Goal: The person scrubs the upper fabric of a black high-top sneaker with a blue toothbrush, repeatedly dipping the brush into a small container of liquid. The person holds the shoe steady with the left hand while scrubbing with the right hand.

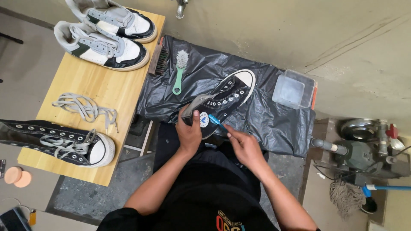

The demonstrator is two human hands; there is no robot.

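On black plastic sheet [265,115], centre: black high-top sneaker [224,100], unlaced, lying on side. Left hand [189,132] clamped round ankle end; right hand [244,145] pinching blue toothbrush [216,121] at round ankle patch. Judged light, canvas soft and collapsible, rubber toe stiffer; best hold heel or sole. Green brush [180,70] beside sneaker toe, clear tub [294,89] at sheet's far edge

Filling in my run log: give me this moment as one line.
left hand: holds black high-top sneaker | right hand: blue brush against sneaker | under: black plastic sheet
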